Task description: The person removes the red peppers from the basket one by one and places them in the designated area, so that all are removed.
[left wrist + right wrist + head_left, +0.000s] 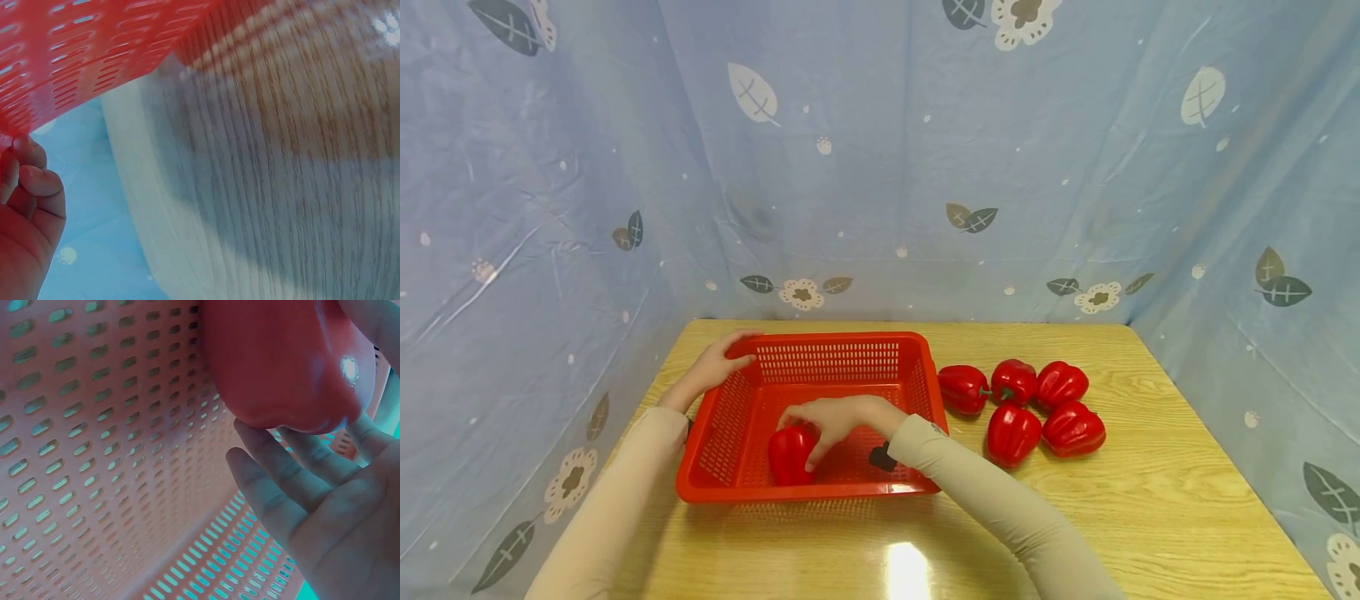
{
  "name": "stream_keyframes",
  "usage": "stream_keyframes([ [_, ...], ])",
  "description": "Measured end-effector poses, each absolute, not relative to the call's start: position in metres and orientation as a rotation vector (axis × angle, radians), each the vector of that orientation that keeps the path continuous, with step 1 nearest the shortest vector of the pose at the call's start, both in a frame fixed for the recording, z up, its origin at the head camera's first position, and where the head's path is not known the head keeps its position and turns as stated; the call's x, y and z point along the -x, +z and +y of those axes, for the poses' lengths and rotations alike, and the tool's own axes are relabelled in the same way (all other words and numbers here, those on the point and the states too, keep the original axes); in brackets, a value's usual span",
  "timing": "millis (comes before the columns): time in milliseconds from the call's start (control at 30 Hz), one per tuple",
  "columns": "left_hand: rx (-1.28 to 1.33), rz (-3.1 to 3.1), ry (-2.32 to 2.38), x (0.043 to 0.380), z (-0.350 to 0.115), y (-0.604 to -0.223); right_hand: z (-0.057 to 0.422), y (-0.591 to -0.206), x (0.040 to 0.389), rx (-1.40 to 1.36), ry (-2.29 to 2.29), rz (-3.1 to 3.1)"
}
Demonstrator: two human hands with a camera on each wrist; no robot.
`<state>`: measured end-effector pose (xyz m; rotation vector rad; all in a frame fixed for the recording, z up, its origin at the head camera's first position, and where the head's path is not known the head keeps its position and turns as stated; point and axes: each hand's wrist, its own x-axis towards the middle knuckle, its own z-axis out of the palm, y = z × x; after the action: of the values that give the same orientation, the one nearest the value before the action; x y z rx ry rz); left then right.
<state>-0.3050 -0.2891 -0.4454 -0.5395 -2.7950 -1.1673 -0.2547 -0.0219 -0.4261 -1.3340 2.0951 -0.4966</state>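
Note:
A red plastic basket [752, 495] with slotted walls stands on the wooden table. At its far left corner my left hand [717, 368] grips the rim, and in the left wrist view its fingers [42, 181] curl at the basket's edge. Inside the basket, towards the front, my right hand [841, 418] holds a red bell pepper [787, 458] between thumb and fingers. Seen from the right wrist, fingers [269, 487] reach under the glossy pepper [281, 369], with the thumb on its opposite side.
Just right of the basket, several more red bell peppers [1013, 435] lie in a cluster on the table [1157, 483]. A blue curtain [880, 167] with leaf and flower prints hangs behind the table and along both sides.

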Motion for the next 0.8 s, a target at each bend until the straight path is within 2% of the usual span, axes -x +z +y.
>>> stream_keyframes([
  [800, 0.538, -2.802, -1.171, 0.305, -0.289, -0.444, -0.013, -0.412, 0.256, 1.426, -0.53, 2.129],
])
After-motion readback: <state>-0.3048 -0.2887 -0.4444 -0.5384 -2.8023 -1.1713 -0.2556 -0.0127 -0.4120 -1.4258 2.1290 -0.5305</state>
